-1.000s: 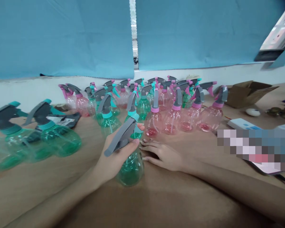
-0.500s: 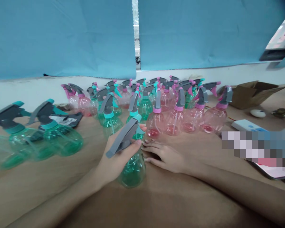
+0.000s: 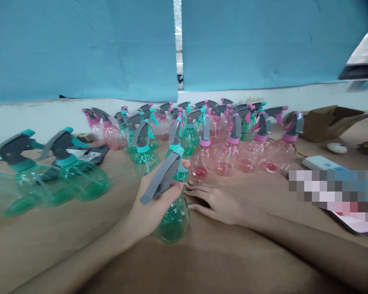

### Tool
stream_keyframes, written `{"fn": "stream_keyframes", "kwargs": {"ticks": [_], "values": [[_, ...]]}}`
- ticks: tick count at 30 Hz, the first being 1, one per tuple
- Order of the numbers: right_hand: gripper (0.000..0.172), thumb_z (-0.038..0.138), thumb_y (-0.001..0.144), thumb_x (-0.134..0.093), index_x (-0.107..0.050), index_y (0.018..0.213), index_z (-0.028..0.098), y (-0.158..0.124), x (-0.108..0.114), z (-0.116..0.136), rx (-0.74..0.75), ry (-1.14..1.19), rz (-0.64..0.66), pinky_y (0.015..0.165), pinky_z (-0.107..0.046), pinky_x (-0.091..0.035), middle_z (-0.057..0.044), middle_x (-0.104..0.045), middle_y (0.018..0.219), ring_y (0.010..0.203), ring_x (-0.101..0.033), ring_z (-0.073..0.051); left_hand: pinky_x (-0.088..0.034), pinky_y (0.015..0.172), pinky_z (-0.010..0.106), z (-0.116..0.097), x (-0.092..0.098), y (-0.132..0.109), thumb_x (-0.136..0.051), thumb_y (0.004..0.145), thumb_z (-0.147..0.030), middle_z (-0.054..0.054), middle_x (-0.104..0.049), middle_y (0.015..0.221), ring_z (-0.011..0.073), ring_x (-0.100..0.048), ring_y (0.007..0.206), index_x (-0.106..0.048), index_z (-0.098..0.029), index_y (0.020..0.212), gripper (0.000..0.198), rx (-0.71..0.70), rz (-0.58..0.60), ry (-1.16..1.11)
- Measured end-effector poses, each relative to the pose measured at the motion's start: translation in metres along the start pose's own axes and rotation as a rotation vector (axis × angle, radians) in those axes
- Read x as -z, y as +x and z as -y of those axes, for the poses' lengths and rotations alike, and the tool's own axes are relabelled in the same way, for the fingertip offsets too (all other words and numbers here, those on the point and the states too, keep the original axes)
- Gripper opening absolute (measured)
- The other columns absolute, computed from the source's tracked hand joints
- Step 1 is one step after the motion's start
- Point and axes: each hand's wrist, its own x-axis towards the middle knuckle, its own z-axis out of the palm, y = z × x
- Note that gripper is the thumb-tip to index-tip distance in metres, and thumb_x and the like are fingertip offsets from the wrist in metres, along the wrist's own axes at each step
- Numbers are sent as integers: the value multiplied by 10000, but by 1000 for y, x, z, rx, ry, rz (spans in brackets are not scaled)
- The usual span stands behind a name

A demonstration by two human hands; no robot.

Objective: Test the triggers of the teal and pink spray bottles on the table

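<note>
My left hand is wrapped round the neck of a green spray bottle with a grey trigger head, which stands upright on the brown table. My right hand lies flat on the table just right of that bottle, fingers stretched towards it and touching or nearly touching its side. Behind both hands stands a crowd of several pink spray bottles and green spray bottles.
Two green spray bottles stand at the left near a dark packet. A cardboard box, a white remote-like device and a small white object are at the right. A blue curtain hangs behind.
Both hands and the held bottle stay as they were. The view has shifted slightly, moving everything a little to the right in the picture.
</note>
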Motion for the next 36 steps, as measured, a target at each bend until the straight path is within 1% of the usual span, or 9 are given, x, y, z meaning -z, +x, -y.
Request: {"fn": "stream_keyframes", "kwargs": {"ticks": [3,8,11,16,20,24,29,32,36], "values": [[425,406,914,-456,-504,1270,180,0,0,0,-3,-10,0,1026,-404,-386,-96,-547,1295,1223,-472,-217,-528,806,299,-3,-1,-1,-532,784,-201,-28,-645,1157,192,-652,921,-527,-321,1211,444,5,-17,-19],[431,408,915,-456,-496,1280,183,0,1,1,-13,-5,3,1030,-407,-381,-93,-542,1301,1231,-464,-214,-519,868,304,-4,-1,-1,-569,755,-193,-20,-682,1084,207,-636,1000,-551,-312,1180,441,5,-41,-27],[423,400,917,-453,-491,1285,194,0,1,1,-11,-4,9,1025,-414,-385,-88,-540,1303,1225,-471,-215,-529,837,319,-3,0,0,-563,760,-203,-19,-705,996,212,-651,950,-550,-317,1176,431,4,-35,2],[424,401,914,-458,-496,1279,189,0,1,2,-13,-6,1,1020,-410,-390,-91,-546,1297,1213,-483,-216,-532,747,293,-1,2,0,-522,789,-215,-33,-684,987,173,-654,805,-539,-328,1152,381,-27,-12,36],[426,394,915,-457,-484,1291,194,0,1,2,-9,1,0,1028,-420,-381,-92,-543,1300,1230,-466,-222,-516,704,308,0,4,0,-504,787,-221,-31,-667,873,183,-630,761,-585,-295,1013,252,-47,-18,68],[428,398,910,-466,-485,1290,203,0,1,2,-4,9,-10,1023,-440,-383,-94,-548,1294,1235,-460,-234,-493,648,309,1,6,-2,-492,786,-221,-18,-644,771,189,-617,714,-590,-257,874,136,-24,-15,90],[418,399,913,-463,-497,1278,198,0,1,2,-6,-8,-4,1024,-420,-387,-90,-546,1297,1232,-463,-226,-471,610,293,5,6,-4,-525,799,-278,-3,-624,813,189,-600,748,-558,-240,809,51,-39,-32,60],[421,404,915,-456,-506,1266,177,0,1,2,-9,-20,7,1023,-403,-391,-97,-537,1306,1233,-463,-219,-479,657,302,6,5,-4,-517,827,-309,-3,-618,839,188,-594,791,-557,-248,829,72,-50,-30,52],[417,398,916,-458,-506,1265,176,0,0,2,-1,-26,-4,1013,-414,-399,-99,-551,1290,1219,-478,-220,-479,805,340,4,4,-1,-503,845,-297,-5,-647,970,191,-609,865,-561,-273,970,140,-64,-10,57]]}}
